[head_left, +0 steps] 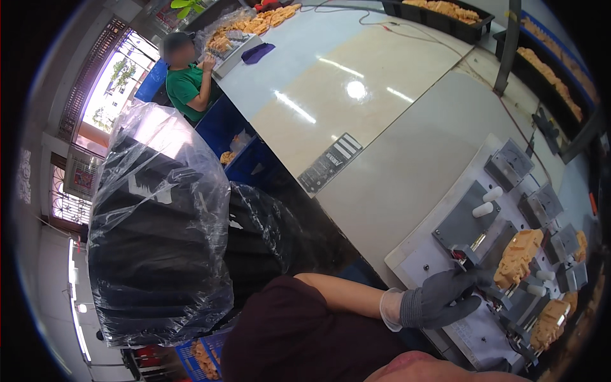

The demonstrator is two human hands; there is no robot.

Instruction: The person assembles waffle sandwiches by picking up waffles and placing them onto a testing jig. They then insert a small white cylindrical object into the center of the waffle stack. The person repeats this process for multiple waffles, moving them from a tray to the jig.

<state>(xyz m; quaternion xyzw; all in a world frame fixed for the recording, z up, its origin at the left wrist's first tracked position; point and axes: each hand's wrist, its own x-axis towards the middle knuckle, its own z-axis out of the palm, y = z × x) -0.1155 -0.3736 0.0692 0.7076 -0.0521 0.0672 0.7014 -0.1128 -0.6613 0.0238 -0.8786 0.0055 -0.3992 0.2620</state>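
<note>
My left hand (439,299), in a grey knit glove over a pale inner glove, reaches across a white fixture board (407,258). Its fingers are bent together at a small metal clamp beside an orange molded part (517,258); what lies between them is hidden. That part is tilted on the fixture next to white pegs (487,202). A second orange molded part (549,325) sits closer to the lower right. At the lower edge a dark grey patch, perhaps my right hand (498,365), barely shows, its fingers out of sight.
Grey fixture blocks (509,162) line the board's far side. Black trays (439,11) of orange parts stand beyond. A person in green (184,89) works at the far table end near heaped orange parts (258,24). Plastic-wrapped black bulk (159,235) and blue bins (251,162) stand left.
</note>
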